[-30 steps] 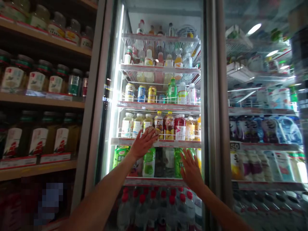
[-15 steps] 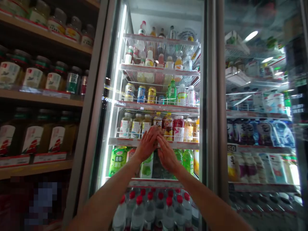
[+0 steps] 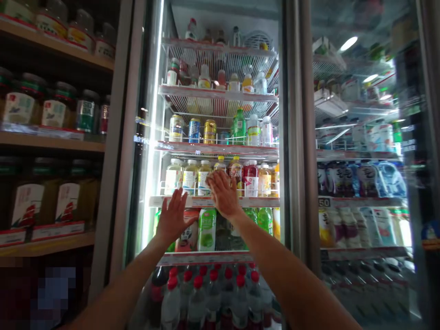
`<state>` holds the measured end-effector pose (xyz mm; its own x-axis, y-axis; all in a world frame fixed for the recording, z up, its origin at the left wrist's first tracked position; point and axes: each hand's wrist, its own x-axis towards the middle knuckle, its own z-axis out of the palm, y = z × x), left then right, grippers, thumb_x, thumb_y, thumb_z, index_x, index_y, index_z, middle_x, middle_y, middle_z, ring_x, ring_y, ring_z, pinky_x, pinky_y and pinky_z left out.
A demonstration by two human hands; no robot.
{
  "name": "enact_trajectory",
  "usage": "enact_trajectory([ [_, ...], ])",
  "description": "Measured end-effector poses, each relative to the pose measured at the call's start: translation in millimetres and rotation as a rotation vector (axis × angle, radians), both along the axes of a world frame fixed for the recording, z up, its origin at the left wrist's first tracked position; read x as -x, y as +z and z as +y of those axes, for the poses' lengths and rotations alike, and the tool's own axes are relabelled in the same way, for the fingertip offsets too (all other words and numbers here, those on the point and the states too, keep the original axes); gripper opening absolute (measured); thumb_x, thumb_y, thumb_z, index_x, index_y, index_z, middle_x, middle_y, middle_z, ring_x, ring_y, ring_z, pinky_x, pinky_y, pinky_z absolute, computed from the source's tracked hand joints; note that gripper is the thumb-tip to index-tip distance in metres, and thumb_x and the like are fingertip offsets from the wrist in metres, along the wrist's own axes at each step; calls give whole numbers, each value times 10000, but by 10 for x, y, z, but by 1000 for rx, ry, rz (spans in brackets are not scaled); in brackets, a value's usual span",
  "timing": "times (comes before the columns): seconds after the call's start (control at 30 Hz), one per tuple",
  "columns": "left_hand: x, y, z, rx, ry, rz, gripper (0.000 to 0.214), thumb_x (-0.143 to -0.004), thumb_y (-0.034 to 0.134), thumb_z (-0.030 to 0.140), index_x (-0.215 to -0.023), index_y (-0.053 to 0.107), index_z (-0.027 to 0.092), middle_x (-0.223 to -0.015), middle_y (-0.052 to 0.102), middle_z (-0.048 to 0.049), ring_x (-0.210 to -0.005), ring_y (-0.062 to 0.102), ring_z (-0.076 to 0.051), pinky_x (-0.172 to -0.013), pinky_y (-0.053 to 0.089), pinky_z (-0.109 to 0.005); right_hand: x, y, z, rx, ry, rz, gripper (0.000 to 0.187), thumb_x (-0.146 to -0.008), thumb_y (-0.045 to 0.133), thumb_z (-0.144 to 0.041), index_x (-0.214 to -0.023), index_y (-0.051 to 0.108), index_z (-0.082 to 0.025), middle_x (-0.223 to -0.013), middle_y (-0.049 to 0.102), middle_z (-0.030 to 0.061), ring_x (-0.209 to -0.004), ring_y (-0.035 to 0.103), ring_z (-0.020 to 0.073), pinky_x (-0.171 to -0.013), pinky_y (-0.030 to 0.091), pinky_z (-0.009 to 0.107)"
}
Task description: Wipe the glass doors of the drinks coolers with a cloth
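Note:
My left hand [image 3: 172, 217] is raised in front of the lit drinks fridge, fingers spread and palm forward, holding nothing. To its right, my right hand [image 3: 222, 190] is stretched out flat at the height of the bottle shelf. It appears to lie on the glass door [image 3: 146, 183], which carries reflections; whether anything thin is under the palm is hidden. Behind my right fingers stand a dark red bottle [image 3: 236, 170] and a yellow-capped bottle [image 3: 220, 161]. A green-labelled bottle [image 3: 207, 229] and a red-and-white pack [image 3: 189, 233] show between my forearms.
Wooden shelves [image 3: 58, 142] with jars and bottles stand on the left. A metal door frame [image 3: 298, 137] divides this fridge from another glass-fronted one on the right, stocked with bottles [image 3: 364, 181]. Red-capped bottles [image 3: 197, 298] fill the lowest level.
My hands, together in the middle before, are now apart. My left hand has moved left and down with fingers spreading; my right stays near the middle, tilting left. The view has shifted slightly right.

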<state>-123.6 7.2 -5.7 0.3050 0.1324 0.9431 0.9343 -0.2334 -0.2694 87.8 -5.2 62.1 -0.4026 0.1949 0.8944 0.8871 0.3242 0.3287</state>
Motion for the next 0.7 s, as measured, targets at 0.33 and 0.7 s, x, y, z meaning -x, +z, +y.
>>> enact_trajectory([
  [0.33, -95, -34, 13, 71, 33, -59, 814, -841, 411, 585, -1432, 179, 76, -1484, 218, -189, -1396, 139, -291, -1111, 108, -529, -998, -127, 39, -245, -140, 522, 527, -900, 326, -278, -1417, 305, -176, -1447, 335, 150, -1364, 232, 305, -1041, 260, 554],
  [0.7, -155, -28, -87, 162, 86, -104, 792, -847, 415, 568, -1435, 172, 97, -1494, 191, -175, -1397, 126, -293, -1093, 177, -543, -789, -367, -6, -146, -44, 201, 461, -885, 380, -208, -1340, 425, -270, -1458, 355, 47, -1381, 215, 223, -1098, 170, 486],
])
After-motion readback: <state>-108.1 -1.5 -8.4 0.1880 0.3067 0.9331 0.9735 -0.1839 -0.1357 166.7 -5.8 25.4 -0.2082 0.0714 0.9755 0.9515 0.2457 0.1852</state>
